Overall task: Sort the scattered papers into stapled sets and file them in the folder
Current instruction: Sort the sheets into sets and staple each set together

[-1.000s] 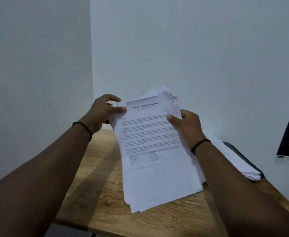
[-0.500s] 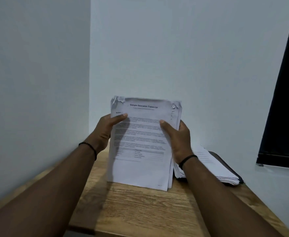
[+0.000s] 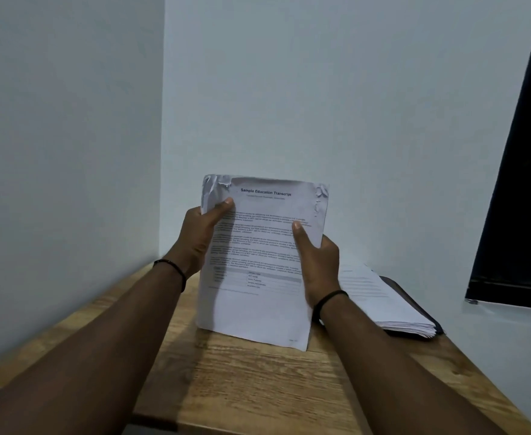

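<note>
Both hands hold one bundle of printed pages (image 3: 258,277) upright, its bottom edge standing on the wooden counter (image 3: 258,387) near the middle. The left hand (image 3: 200,237) grips the bundle's left edge, thumb laid across the front sheet and the other fingers hidden behind the paper. The right hand (image 3: 316,262) grips the right edge the same way, thumb on the front, the rest wrapped out of sight behind. The front sheet is headed "Sample Education Transcript". Its two top corners are crumpled and torn-looking; whether a staple sits in either one is too small to tell.

To the right and a little farther back, a second stack of papers (image 3: 380,302) lies flat on a dark folder (image 3: 421,304), which shows only as a thin dark rim along the stack's far and right sides. That stack lies on top of the folder, not tucked inside it, as far as the view shows.

As a judgement, the task looks to be at an early or middle stage. The upright pose, edge down on the counter, suits squaring the sheets into an even block, the step ahead of stapling. No stapler is in view, so the fastening of this bundle seems not yet done. The filing also appears to remain. How many sets the flat stack holds, and whether they are stapled, cannot be told.

A dark panel (image 3: 521,183) hangs on the wall at far right.
</note>
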